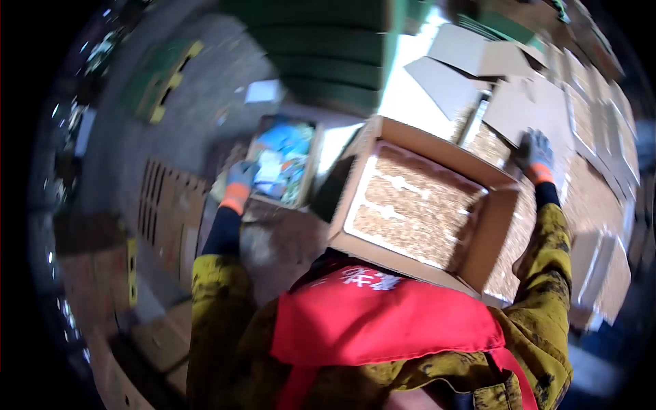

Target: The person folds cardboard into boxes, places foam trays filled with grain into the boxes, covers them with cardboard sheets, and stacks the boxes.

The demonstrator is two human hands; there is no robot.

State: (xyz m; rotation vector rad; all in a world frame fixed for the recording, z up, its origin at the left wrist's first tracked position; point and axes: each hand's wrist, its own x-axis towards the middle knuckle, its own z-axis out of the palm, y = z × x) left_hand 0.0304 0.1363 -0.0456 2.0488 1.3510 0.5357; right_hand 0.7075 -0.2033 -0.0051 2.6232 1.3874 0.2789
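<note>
In the head view my right hand (pixel 535 156), in a grey glove with an orange cuff, lies with fingers stretched out on a cardboard flap (pixel 526 109). My left hand (pixel 240 182), gloved the same way, is out to the left beside a bin (pixel 311 174) of blue and white scraps (pixel 281 154). Motion smears its fingers, and I cannot make out whether they hold anything. Between my hands, close to my body, an open cardboard box (pixel 502 232) sits tilted in view. It contains a layer of small tan pieces (pixel 410 205) with white strips among them.
More cardboard boxes with tan contents (pixel 601 191) stand at the right, some with flaps raised. A dark green stacked structure (pixel 328 55) rises ahead. Brown slatted crates (pixel 171 212) and a yellow-and-black-edged pallet (pixel 160 85) are on the left. The concrete floor (pixel 198 96) shows between them.
</note>
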